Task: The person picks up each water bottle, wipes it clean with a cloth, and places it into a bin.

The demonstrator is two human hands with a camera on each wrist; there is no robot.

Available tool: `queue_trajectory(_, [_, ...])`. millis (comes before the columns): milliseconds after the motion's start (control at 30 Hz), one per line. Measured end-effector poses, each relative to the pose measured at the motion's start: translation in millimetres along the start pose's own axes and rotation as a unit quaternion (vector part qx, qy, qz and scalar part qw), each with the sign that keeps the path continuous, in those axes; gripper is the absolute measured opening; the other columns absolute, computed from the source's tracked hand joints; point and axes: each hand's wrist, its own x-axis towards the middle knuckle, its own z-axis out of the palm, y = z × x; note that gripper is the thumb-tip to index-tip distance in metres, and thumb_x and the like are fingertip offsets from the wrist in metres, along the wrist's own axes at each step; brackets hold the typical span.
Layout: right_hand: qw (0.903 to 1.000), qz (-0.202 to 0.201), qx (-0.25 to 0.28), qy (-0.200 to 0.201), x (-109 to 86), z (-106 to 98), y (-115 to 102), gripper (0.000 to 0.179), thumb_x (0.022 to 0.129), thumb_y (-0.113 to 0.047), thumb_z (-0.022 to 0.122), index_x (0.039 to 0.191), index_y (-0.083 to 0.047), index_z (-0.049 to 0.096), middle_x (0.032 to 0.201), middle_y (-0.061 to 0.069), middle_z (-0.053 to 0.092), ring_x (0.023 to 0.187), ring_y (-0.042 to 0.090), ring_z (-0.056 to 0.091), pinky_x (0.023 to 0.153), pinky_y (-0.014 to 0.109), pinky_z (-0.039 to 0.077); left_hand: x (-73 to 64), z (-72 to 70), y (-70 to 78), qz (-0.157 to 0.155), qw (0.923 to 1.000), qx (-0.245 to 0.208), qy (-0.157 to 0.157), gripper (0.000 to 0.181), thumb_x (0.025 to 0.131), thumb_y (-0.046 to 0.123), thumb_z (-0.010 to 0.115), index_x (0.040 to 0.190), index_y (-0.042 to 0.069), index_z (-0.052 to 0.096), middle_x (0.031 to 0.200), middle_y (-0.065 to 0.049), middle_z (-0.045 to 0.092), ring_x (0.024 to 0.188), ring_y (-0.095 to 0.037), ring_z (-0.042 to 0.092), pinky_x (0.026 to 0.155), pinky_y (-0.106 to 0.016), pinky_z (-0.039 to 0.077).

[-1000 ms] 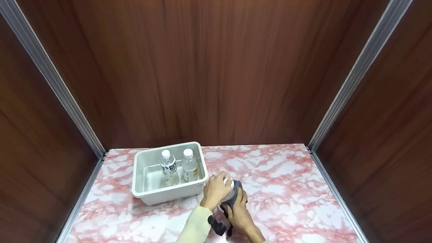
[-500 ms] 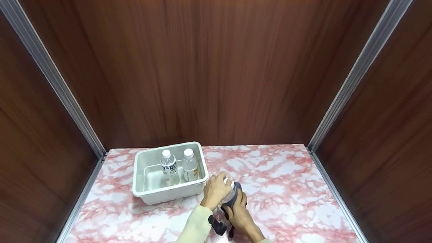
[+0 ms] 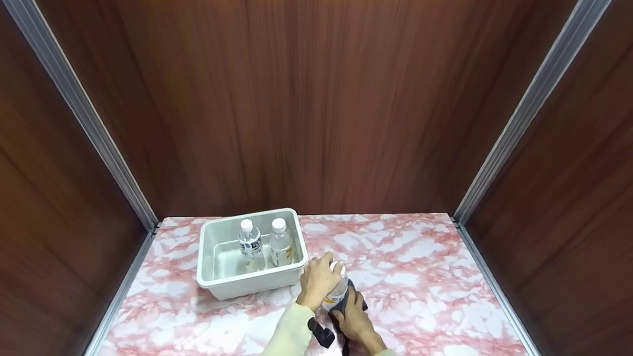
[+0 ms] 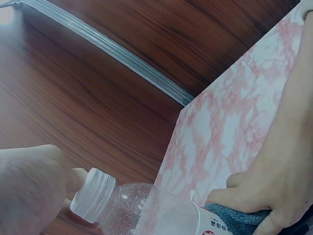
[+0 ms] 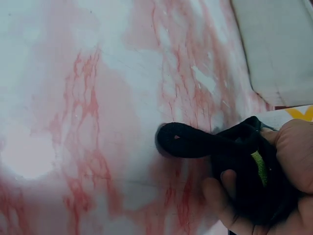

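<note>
A clear plastic bottle (image 3: 338, 295) with a white cap (image 4: 94, 196) stands tilted between both hands on the near side of the table. My left hand (image 3: 318, 283) grips it by the cap, seen also in the left wrist view. Lower down, my right hand (image 3: 355, 320) holds a dark blue-grey cloth (image 4: 237, 218) against the bottle's side. In the right wrist view the bunched cloth (image 5: 244, 171) looks nearly black, and one end sticks out past the fingers. Droplets show on the bottle's shoulder; its base is hidden by hand and cloth.
Left of the hands sits a pale grey bin (image 3: 254, 283). Two clear capped bottles stand inside it, one with a dark-printed label (image 3: 251, 245), the other with a yellow-marked label (image 3: 282, 252). Brown wood panels (image 3: 306, 109) enclose the pink marbled table (image 3: 420, 277).
The right hand and cloth have slid down the bottle, so more of its yellow-marked label shows. The left hand stays at the cap. The head view has shifted slightly.
</note>
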Motion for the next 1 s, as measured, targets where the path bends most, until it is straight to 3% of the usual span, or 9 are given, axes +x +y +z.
queue_trajectory(167, [0.9999,0.006,0.005,-0.014,3.2,-3,1,0.079,0.09,-0.013,0.07,0.149,0.009,0.022,0.141,0.04,0.03,0.089,0.048,0.065,0.076,0.066,0.053,-1.3,2.8,-0.2,-0.013,0.9997,-0.009,0.016,0.027,0.092,0.042,0.067,0.084,0.017,0.06,0.083,-0.011,0.065,0.081,-0.033,0.066,0.064,-0.045,0.049])
queue_trajectory(300, [0.9994,0.01,0.018,-0.028,5.7,-9,0,0.078,0.089,-0.012,0.071,0.149,0.005,0.024,0.14,0.042,0.03,0.096,0.056,0.062,0.082,0.07,0.051,-1.5,6.4,-2.9,-0.003,0.9993,-0.015,0.033,0.028,0.094,0.043,0.065,0.085,0.017,0.062,0.084,-0.01,0.065,0.082,-0.033,0.066,0.067,-0.045,0.05])
queue_trajectory(433, [0.9982,0.026,0.018,-0.051,9.7,-21,0,0.073,0.089,-0.012,0.072,0.149,-0.002,0.032,0.14,0.042,0.033,0.093,0.059,0.062,0.082,0.067,0.053,-3.0,12.4,-12.4,0.034,0.9975,-0.035,0.051,0.027,0.099,0.042,0.059,0.099,0.015,0.066,0.093,-0.01,0.068,0.089,-0.032,0.068,0.075,-0.046,0.053])
queue_trajectory(533, [0.9969,0.032,-0.007,-0.071,13.6,-30,2,0.072,0.089,-0.012,0.073,0.15,-0.005,0.036,0.142,0.04,0.035,0.09,0.053,0.065,0.077,0.062,0.056,-6.8,17.1,-21.2,0.073,0.9938,-0.063,0.055,0.035,0.099,0.046,0.058,0.113,0.015,0.065,0.104,-0.009,0.07,0.097,-0.032,0.068,0.08,-0.046,0.055])
queue_trajectory(700, [0.9955,0.025,-0.062,-0.066,19.7,-44,7,0.078,0.082,-0.01,0.079,0.151,-0.009,0.04,0.145,0.032,0.043,0.092,0.05,0.067,0.072,0.06,0.056,-10.5,22.8,-32.1,0.148,0.9815,-0.103,0.063,0.052,0.091,0.047,0.07,0.129,0.012,0.061,0.122,-0.008,0.07,0.112,-0.028,0.067,0.092,-0.046,0.054])
queue_trajectory(867, [0.9937,0.001,-0.105,-0.038,21.4,-51,12,0.077,0.076,-0.006,0.081,0.145,-0.011,0.049,0.142,0.025,0.051,0.102,0.053,0.061,0.07,0.062,0.055,-8.9,22.9,-37.3,0.204,0.9693,-0.099,0.095,0.047,0.084,0.033,0.079,0.122,0.01,0.065,0.116,-0.007,0.072,0.105,-0.026,0.068,0.089,-0.043,0.055])
queue_trajectory(1000, [0.9891,-0.026,-0.138,-0.046,18.5,-51,16,0.072,0.078,-0.005,0.075,0.145,-0.008,0.049,0.143,0.028,0.05,0.115,0.056,0.054,0.075,0.067,0.053,-8.4,19.7,-39.9,0.218,0.9673,-0.084,0.098,0.045,0.079,0.032,0.081,0.116,0.011,0.067,0.109,-0.005,0.072,0.099,-0.024,0.067,0.086,-0.041,0.054])
